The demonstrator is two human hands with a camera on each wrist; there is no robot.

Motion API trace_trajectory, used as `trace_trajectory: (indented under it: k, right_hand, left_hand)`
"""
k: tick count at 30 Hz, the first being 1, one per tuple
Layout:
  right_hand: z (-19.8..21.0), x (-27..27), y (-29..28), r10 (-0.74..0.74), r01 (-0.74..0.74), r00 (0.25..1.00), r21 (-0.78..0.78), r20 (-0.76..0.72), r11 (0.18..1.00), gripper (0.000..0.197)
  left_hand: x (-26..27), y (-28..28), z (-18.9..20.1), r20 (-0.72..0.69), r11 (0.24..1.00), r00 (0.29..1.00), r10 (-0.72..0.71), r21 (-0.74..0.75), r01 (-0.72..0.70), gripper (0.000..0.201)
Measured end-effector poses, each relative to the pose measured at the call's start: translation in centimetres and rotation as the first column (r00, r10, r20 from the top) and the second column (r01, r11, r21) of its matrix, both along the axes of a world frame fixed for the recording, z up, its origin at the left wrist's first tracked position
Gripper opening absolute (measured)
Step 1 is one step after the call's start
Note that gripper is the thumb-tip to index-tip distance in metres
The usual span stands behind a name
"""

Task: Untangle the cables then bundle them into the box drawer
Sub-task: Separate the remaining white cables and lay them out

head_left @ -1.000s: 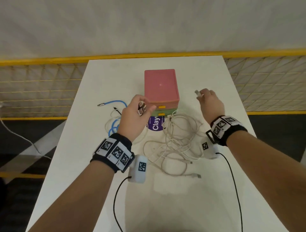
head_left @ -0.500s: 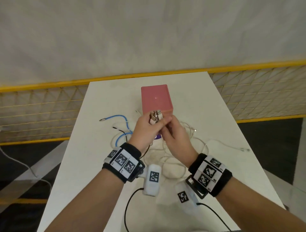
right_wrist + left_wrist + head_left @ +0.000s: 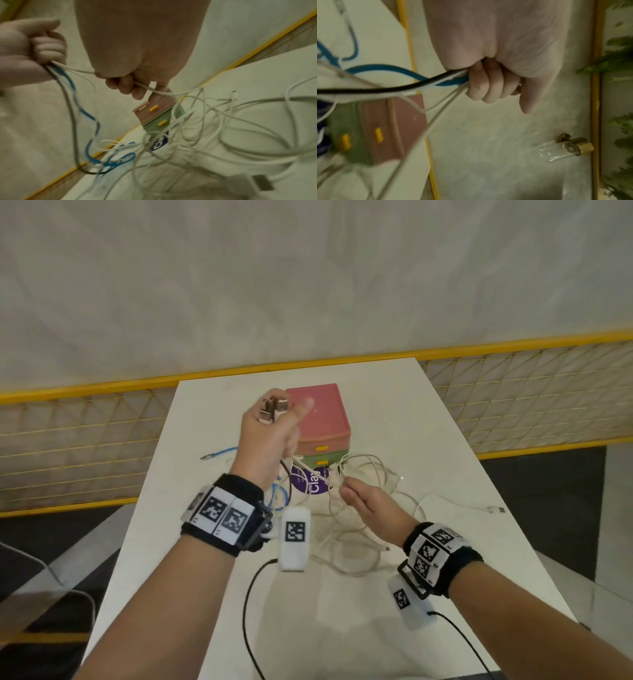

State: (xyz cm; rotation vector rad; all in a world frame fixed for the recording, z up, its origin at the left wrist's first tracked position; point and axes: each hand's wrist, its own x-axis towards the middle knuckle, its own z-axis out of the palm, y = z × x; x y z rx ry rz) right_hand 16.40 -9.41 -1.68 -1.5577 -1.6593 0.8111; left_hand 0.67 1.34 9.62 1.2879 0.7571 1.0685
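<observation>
Your left hand is fisted round a raised bunch of plugs, cords trailing down; your right hand pinches one white cord near mid-table. Pull hard and the tangle could tighten, or drag the box standing toward the table's far edge. Both drawers look shut, loops lie against their fronts. A blue cord strays left.

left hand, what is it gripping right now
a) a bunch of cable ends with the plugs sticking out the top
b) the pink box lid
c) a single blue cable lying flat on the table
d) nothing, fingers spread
a: the left hand is raised in a fist around several cables, white, blue and black, with the plugs poking out above the fingers.
</observation>
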Motion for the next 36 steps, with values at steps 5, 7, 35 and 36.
trace_trajectory:
  k: [5, 7, 35, 36]
  right_hand:
    - [1.3, 1.8, 1.1, -0.103, 0.103, 0.995, 0.047, 0.001, 0.994, 0.025]
    - [3.1, 1.7, 1.7, -0.11, 0.116, 0.992, 0.12, -0.054, 0.986, 0.025]
    - [2.8, 6.5, 3.2, -0.111, 0.11, 0.983, 0.016, 0.147, 0.994, 0.018]
    - [3.1, 6.0, 3.5, -0.106, 0.105, 0.985, 0.016, 0.136, 0.994, 0.018]
  left_hand:
    - [-0.4, -0.6, -0.2, -0.682, 0.922, 0.722, -0.113, 0.199, 0.332, 0.031]
    - [0.3, -1.3, -1.5, -0.854, 0.884, 0.491, -0.172, 0.086, 0.459, 0.034]
    - [-1.2, 3.0, 0.4, -0.447, 0.847, 0.748, 0.491, 0.446, -0.289, 0.029]
    - [-0.8, 2.2, 0.3, -0.455, 0.854, 0.754, 0.473, 0.449, -0.264, 0.037]
